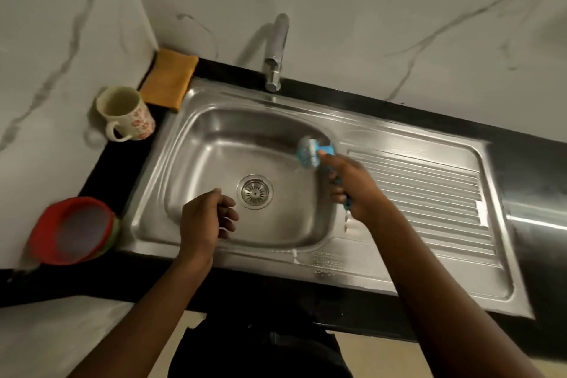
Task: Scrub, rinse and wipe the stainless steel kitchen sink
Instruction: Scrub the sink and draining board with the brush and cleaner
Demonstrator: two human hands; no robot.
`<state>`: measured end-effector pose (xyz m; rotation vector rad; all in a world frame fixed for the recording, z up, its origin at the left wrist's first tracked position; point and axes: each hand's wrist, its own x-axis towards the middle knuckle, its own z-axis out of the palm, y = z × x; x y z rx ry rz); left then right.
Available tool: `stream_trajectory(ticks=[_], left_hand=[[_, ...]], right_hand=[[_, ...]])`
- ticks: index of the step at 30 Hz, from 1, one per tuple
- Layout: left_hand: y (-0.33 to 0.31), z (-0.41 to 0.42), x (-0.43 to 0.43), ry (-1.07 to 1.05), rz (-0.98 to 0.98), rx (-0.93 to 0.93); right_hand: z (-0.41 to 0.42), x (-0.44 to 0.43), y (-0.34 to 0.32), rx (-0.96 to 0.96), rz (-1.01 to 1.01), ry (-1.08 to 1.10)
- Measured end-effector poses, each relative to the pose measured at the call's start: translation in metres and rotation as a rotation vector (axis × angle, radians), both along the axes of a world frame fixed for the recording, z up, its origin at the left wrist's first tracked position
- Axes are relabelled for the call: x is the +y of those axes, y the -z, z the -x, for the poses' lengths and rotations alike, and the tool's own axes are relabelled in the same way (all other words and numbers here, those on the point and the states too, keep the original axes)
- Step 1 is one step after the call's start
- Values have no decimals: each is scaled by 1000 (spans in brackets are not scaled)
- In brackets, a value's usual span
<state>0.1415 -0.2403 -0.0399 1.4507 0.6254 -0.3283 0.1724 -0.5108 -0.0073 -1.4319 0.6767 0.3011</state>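
**Brush held at the basin's right wall**

The stainless steel sink (199, 163) is seen from above, set in a black counter (537, 169), with its drain (254, 192) at the basin's centre. A blue brush (308, 153) (its head blurred) is gripped by the handle in the right hand (352, 190), with the head at the basin wall, 2 o'clock from the drain; contact cannot be told. The left hand (205, 218) is held over the basin at 8 o'clock, fingers loosely curled, nothing grasped. The tap (276, 52) is found at 12 o'clock, the ribbed drainboard (429, 193) at 3 o'clock, a floral mug (125, 113) at 10 o'clock, an orange cloth (168, 78) at 11 o'clock and a red bowl (73, 230) at 8 o'clock beyond the rim
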Motion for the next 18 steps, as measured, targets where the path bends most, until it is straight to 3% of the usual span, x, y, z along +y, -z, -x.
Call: stream_trajectory(ticks=[4,8,12,15,18], left_hand=[[-5,-8,-42,47,-10,-15],[-8,-11,-70,84,-28,-28],[-7,-10,-88,117,-69,-46],[-4,-9,-98,130,-98,-44],[-1,-8,-109,121,-110,-34]], right_hand=[[-1,-71,15,-62,300,144],[-16,-113,40,12,676,188],[-50,-115,59,-29,792,153],[-86,-84,71,-165,804,9],[-96,-57,86,-174,968,-360]])
